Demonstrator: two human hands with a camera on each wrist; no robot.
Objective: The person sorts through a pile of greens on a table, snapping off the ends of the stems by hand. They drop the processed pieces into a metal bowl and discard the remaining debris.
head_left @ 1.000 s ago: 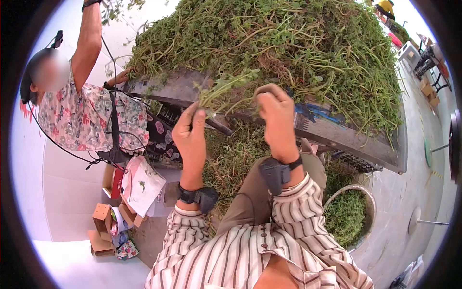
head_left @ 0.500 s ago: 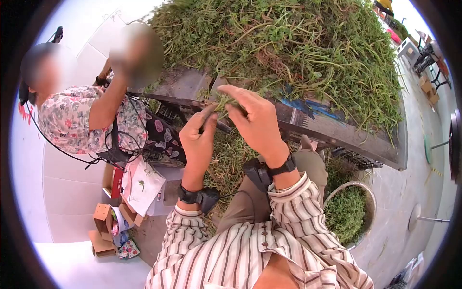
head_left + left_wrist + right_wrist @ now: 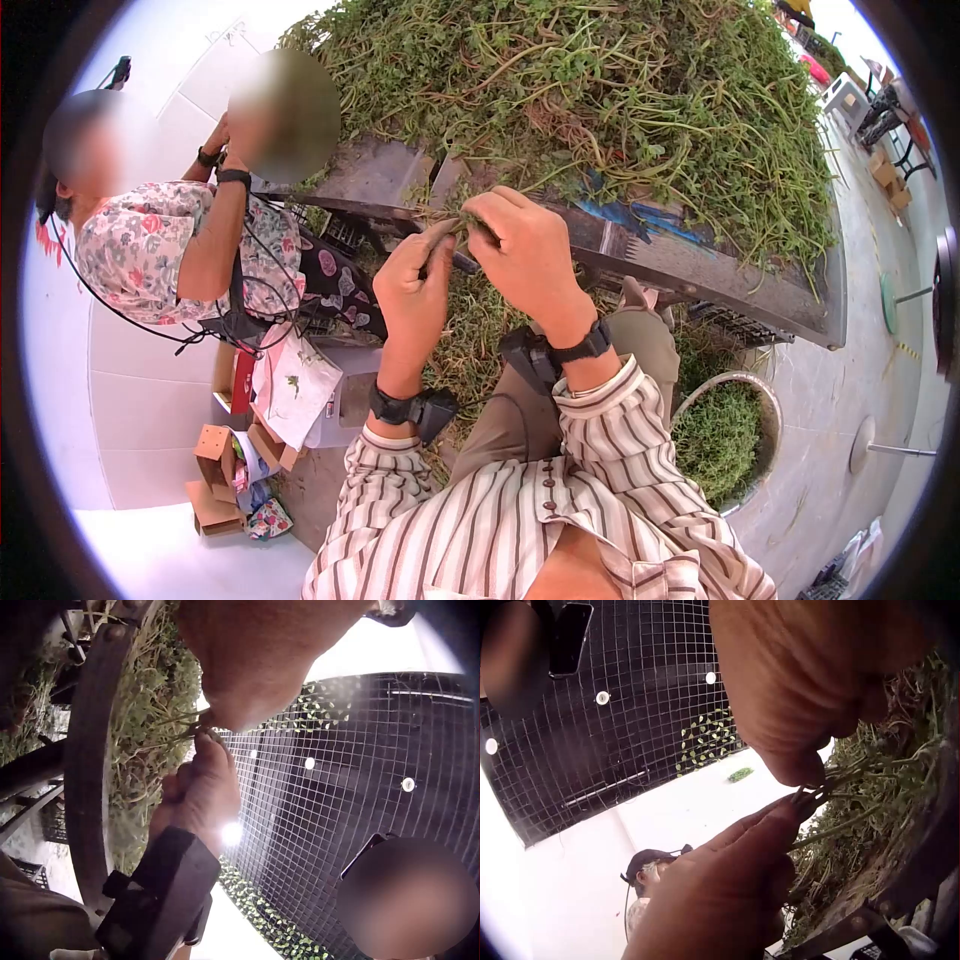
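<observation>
It's a dark-striped cream shirt (image 3: 480, 540), long sleeves (image 3: 622, 435), brown buttons (image 3: 549, 490) down the front! Chunky black wrist units (image 3: 437, 413) on black straps (image 3: 583, 345), and brownish trousers (image 3: 488, 448)!

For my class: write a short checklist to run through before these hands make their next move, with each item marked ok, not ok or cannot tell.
1. Left hand has a grip on the stems: ok, thumb and fingers pinch them.
2. Right hand is at the same stems: ok, its fingers are curled on them, close beside the left hand.
3. Number of stems held is known: cannot tell, the fingers cover them.
4. More greens within sight: ok, a large pile lies on the table.
5. Round tub is empty: not ok, greens fill much of it.
6. Other person is apart from these hands: ok, over to the left.
</observation>
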